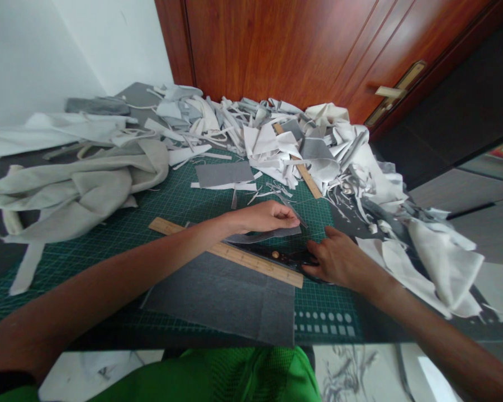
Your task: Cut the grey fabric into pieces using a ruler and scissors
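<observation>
Left hand (262, 218) working at grey fabric strip (262, 235), fingers pressed together, curled; pinch unclear. Right hand (337, 259), fingers spread, at black-handled scissors (279, 257), lying along wooden ruler (230, 254). Grey fabric panel (218, 296) under ruler, on green cutting mat (314, 223). Pale scrap heap (276, 145) beyond. (Ruler markings too small to read; no brand legible.)

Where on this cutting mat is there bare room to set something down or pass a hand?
Bare green cutting mat shows at the near right corner, beside the grey fabric sheet and below the right hand. Another patch lies between the grey swatch and the left forearm. The back and right are crowded with white and grey fabric scraps.
</observation>
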`<state>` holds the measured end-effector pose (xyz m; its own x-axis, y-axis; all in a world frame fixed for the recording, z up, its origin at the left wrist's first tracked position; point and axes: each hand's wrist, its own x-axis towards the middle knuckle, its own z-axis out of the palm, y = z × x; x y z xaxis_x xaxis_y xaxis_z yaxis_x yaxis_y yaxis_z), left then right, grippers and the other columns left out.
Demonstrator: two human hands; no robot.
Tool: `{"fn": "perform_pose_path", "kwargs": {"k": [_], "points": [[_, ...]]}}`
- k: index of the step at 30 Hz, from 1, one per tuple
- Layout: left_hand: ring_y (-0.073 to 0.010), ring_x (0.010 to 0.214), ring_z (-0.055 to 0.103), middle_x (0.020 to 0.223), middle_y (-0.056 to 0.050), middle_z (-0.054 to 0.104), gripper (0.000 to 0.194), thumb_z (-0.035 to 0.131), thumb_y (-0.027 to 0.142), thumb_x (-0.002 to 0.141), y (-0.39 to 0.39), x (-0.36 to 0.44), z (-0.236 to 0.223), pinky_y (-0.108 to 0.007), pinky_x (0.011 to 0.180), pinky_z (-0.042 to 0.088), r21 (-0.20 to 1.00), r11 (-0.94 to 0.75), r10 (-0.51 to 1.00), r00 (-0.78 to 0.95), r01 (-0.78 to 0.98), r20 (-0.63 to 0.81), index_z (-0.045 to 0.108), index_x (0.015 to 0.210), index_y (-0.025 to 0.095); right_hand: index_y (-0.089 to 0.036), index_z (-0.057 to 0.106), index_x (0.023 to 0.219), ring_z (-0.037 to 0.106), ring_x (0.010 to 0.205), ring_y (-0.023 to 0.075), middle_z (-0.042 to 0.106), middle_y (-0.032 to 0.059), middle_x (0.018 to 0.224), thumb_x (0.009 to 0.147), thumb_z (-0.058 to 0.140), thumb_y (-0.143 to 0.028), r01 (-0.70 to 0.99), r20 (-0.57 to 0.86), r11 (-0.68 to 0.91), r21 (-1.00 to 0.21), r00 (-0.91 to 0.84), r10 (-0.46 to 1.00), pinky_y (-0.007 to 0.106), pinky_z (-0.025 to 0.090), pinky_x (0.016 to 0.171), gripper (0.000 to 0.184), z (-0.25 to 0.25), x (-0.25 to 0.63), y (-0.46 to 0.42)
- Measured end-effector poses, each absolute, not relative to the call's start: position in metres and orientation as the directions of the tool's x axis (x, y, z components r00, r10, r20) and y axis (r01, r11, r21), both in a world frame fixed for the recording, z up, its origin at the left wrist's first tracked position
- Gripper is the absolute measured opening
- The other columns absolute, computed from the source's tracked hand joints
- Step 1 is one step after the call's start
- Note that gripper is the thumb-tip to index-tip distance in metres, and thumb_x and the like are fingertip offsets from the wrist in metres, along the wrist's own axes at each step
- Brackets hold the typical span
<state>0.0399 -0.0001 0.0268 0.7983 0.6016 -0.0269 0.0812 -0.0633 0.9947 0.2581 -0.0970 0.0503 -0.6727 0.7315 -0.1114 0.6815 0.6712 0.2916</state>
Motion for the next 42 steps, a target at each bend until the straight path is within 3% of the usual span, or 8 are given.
{"fn": "perform_pose_path", "kwargs": {"k": [14, 29, 42], "points": [[-0.0168, 0.088, 0.071, 0.093, -0.006, 0.081, 0.024, 0.076, 0.043, 0.085, 0.005, 0.035, 0.021, -0.032, 0.092, 0.049, 0.993, 0.016, 0.603, 0.791, 0.117, -0.103, 0.081, 0.085, 0.02, -0.017, 0.066, 0.073, 0.063, 0.059, 0.0209, 0.072, 0.0059, 0.065, 0.091, 0.06, -0.049, 0.748, -0.235, 0.635, 0.193, -0.594, 0.77, 0.039, 0.033, 0.084, 0.037, 0.057, 0.247, -0.097], [-0.014, 0.081, 0.068, 0.09, -0.004, 0.079, 0.018, 0.071, 0.034, 0.091, 0.0, 0.035, 0.033, -0.03, 0.084, 0.048, 0.998, 0.03, 0.625, 0.779, 0.049, -0.057, 0.08, 0.085, 0.02, -0.017, 0.07, 0.075, 0.069, 0.07, 0.0239, 0.076, 0.01, 0.076, 0.091, 0.058, -0.05, 0.765, -0.245, 0.627, 0.146, -0.586, 0.772, 0.04, 0.037, 0.085, 0.039, 0.062, 0.221, -0.09], [-0.0147, 0.085, 0.068, 0.093, -0.006, 0.08, 0.019, 0.071, 0.035, 0.091, 0.005, 0.032, 0.036, -0.029, 0.083, 0.047, 1.0, 0.013, 0.635, 0.772, 0.029, -0.03, 0.079, 0.089, 0.019, -0.013, 0.07, 0.082, 0.064, 0.062, 0.023, 0.072, 0.0093, 0.066, 0.091, 0.057, -0.047, 0.73, -0.166, 0.647, 0.222, -0.625, 0.762, 0.04, 0.035, 0.081, 0.037, 0.059, 0.22, -0.088]]}}
